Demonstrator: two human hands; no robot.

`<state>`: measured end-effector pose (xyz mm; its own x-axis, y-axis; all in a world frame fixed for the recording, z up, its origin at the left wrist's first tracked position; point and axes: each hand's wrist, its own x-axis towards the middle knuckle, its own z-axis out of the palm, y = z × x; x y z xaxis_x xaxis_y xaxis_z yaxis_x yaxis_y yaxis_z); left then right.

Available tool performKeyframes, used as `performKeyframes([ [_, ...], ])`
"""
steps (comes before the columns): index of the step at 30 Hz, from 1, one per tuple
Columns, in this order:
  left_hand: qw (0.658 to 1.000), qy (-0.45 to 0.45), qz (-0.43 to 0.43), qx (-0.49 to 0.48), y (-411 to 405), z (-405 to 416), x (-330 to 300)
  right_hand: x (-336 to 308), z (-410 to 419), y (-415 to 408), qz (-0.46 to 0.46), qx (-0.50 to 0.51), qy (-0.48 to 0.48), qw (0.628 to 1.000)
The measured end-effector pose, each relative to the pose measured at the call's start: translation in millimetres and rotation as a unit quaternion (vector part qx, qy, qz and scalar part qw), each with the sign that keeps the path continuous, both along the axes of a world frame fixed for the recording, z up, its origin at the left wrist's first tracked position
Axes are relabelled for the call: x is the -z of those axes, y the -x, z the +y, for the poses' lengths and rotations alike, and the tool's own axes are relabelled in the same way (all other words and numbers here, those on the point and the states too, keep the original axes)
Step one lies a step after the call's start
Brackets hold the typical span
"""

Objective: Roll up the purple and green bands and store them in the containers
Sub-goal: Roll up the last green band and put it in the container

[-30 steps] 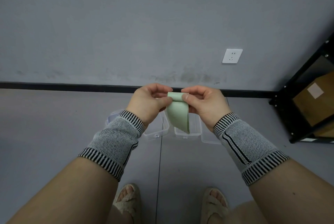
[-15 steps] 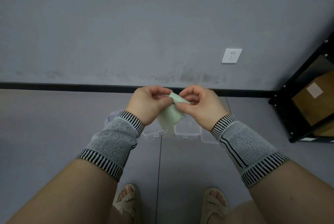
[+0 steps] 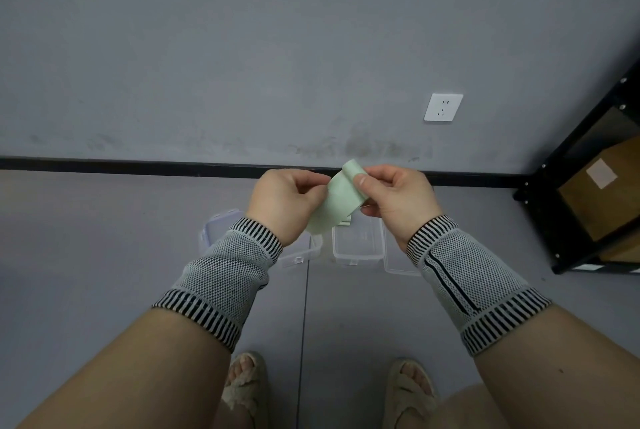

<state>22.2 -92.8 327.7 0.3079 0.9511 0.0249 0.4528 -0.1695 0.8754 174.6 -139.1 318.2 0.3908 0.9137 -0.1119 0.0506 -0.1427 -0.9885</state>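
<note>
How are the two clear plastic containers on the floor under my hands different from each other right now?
The left container sits mostly hidden behind the left hand and its wristband; the right container shows nearly its whole open inside. The left one has a bluish lid beside it on its left; the right one has a clear lid lying on its right. The green band hangs over the gap between them. Both are clear, rectangular and open on the grey floor.

Below my hands, two clear containers (image 3: 358,241) lie open-topped on the floor (image 3: 104,255), reachable from above; a black shelf (image 3: 568,193) bounds my right, the wall (image 3: 242,47) stands ahead.
</note>
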Motion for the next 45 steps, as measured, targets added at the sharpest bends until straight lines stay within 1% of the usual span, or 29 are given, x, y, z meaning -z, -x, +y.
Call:
performKeyframes([
  [4, 1.0, 0.004, 0.002, 0.002, -1, 0, 1, 0, 0, -1, 0.0, -0.001, -0.001, 1.0],
  [11, 0.998, 0.051, 0.032, 0.013, -2, 2, 1, 0, -2, 2, -0.01, -0.033, -0.006, 0.999],
  [13, 0.997, 0.069, 0.014, 0.019, 0, 3, -1, 0, -2, 1, -0.012, -0.033, -0.006, 0.999],
  [17, 0.994, 0.095, -0.05, 0.018, 6, 5, -8, -2, -2, 0, 0.012, -0.031, -0.024, 0.999],
  [19, 0.994, 0.094, -0.058, 0.017, 6, 5, -10, -3, -2, 1, 0.013, -0.03, -0.037, 0.999],
  [23, 0.996, 0.074, -0.055, 0.009, 3, 2, -11, -4, -2, 6, -0.016, -0.018, -0.047, 0.999],
  [26, 0.994, 0.075, -0.079, -0.002, 2, 2, -10, -4, -2, 8, -0.024, -0.017, -0.05, 0.998],
  [32, 0.997, 0.028, -0.07, 0.023, -1, -3, -11, -3, -2, 12, -0.056, -0.006, -0.062, 0.996],
  [35, 0.997, 0.027, -0.07, 0.023, -2, -3, -10, -2, -2, 12, -0.075, -0.01, -0.071, 0.995],
  [38, 0.996, 0.033, -0.088, -0.003, -3, -3, -8, -1, -3, 14, -0.085, -0.031, -0.074, 0.993],
  [42, 0.996, 0.029, -0.078, -0.014, -3, -1, -7, -2, -3, 13, -0.067, -0.06, -0.068, 0.994],
  [45, 0.997, 0.028, -0.076, -0.01, 0, 1, -6, -3, -5, 12, -0.025, -0.069, -0.058, 0.996],
])
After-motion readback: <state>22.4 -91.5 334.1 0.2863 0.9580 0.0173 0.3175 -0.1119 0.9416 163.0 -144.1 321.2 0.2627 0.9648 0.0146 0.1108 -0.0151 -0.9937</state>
